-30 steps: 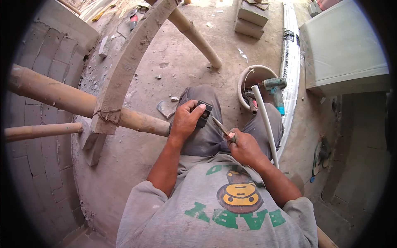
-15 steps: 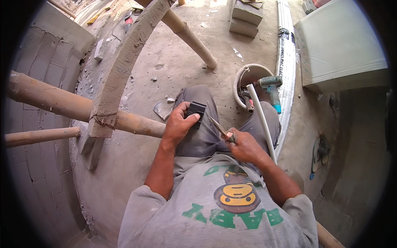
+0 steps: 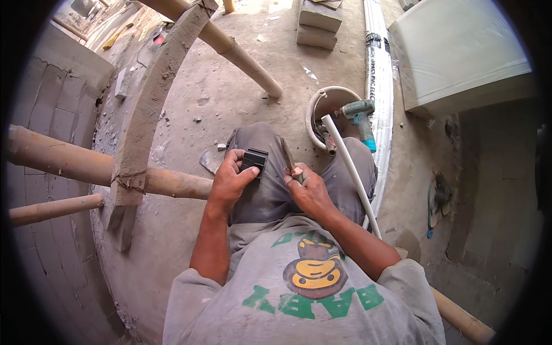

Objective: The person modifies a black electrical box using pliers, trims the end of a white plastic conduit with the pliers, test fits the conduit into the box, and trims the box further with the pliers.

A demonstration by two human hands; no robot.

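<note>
A small black box-like part [image 3: 254, 161] is held above the left thigh by my left hand [image 3: 229, 183], thumb on its near edge and fingers behind it. To its right, my right hand [image 3: 308, 190] is closed round the handle of a pointed metal tool [image 3: 287, 153], whose blade points up and away from me. The tool and the black part are apart. A white pipe [image 3: 352, 172] leans over the right leg, its top end at the bucket.
A bucket [image 3: 312, 118] with tools and a teal drill [image 3: 360, 118] stands beyond the right knee. Bamboo poles [image 3: 63, 156] and a rough plank [image 3: 150, 98] cross the left side. White wrapped pipes [image 3: 380, 86], concrete blocks [image 3: 318, 25] and a wrapped box [image 3: 460, 52] lie further right.
The black part has been turned so another face shows. My right hand has swung the tool's tip more upright. The view has shifted, so the surroundings appear further left.
</note>
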